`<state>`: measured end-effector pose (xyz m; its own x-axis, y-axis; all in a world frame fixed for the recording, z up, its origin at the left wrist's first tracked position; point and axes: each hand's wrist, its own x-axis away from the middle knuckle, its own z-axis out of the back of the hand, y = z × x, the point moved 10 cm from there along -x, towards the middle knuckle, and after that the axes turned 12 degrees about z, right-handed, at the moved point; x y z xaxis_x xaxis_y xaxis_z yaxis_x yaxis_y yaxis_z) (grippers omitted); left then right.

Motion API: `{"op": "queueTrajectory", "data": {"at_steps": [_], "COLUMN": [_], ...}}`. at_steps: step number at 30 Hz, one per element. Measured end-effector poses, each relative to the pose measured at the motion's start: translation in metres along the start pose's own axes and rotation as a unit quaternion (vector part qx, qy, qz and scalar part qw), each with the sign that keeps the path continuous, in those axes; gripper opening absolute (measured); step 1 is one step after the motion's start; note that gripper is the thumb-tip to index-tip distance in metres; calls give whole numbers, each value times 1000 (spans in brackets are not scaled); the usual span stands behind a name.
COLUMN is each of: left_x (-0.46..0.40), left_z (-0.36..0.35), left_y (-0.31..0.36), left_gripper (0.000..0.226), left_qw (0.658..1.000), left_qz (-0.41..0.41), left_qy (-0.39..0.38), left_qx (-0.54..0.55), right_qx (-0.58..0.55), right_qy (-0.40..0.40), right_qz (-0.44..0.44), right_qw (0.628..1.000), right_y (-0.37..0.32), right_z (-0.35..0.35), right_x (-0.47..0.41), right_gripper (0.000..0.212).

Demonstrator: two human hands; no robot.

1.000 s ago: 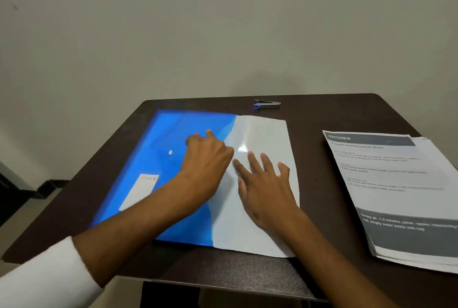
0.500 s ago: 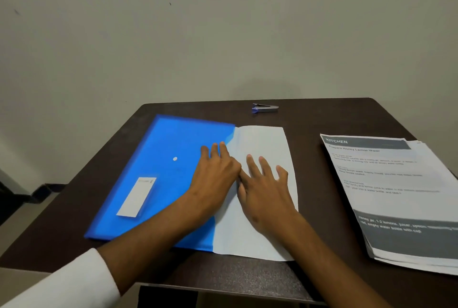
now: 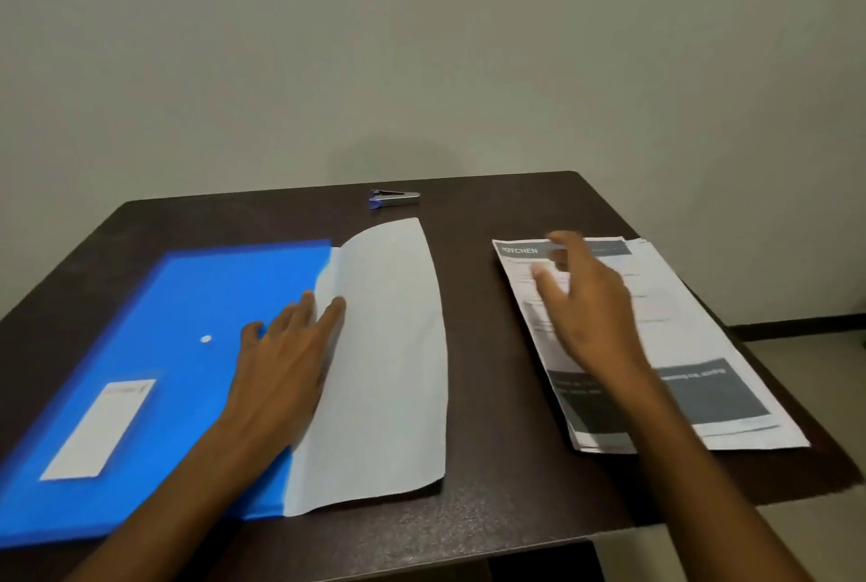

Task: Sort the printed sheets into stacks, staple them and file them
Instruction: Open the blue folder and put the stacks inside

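Blue folder (image 3: 154, 375) runs off the table's (image 3: 487, 506) left edge, one white sheet (image 3: 389, 361) poking out, left hand (image 3: 281, 361) flat with fingers straight across both. Right hand (image 3: 590, 305), blurred, seemingly loose-fingered, hovers over one printed stack (image 3: 693, 375). One stapler (image 3: 393, 198) sits at the far edge, with bare tabletop between sheet and stack.

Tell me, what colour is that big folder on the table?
Bright blue folder, with a white label; clearest in the head view.
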<state>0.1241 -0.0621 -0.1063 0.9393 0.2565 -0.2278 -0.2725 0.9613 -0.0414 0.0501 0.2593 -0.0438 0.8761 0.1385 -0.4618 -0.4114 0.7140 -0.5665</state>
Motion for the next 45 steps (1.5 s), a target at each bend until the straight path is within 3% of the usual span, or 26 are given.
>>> {"op": "queueTrajectory", "data": {"at_steps": [3, 9, 13, 19, 30, 40, 45], "left_x": [-1, -5, -4, -5, -7, -7, -6], "left_z": [-10, -14, -18, -20, -20, -15, -18], "left_y": [1, 6, 4, 5, 7, 7, 6], "left_gripper": [79, 92, 98, 108, 98, 88, 93], "left_qw": [1000, 998, 997, 996, 995, 997, 996], "left_qz": [-8, -17, -17, -22, -25, 1, 7], "left_qy": [-13, -30, -33, -19, -7, -12, -20], "left_qx": [-21, -54, -64, -81, -95, -81, -91], "right_qx": [82, 161, 181, 157, 142, 109, 149], "right_qy": [26, -51, -44, -56, -53, 12, -7], "right_qz": [-95, -174, -177, -206, -184, -188, -198], "right_qw": [992, 970, 966, 964, 971, 976, 969], "right_y": [76, 140, 146, 156, 150, 147, 140], "right_z": [44, 62, 61, 57, 58, 77, 82], "right_x": [8, 16, 17, 14, 9, 11, 12], "right_gripper": [48, 66, 72, 64, 38, 20, 36]}}
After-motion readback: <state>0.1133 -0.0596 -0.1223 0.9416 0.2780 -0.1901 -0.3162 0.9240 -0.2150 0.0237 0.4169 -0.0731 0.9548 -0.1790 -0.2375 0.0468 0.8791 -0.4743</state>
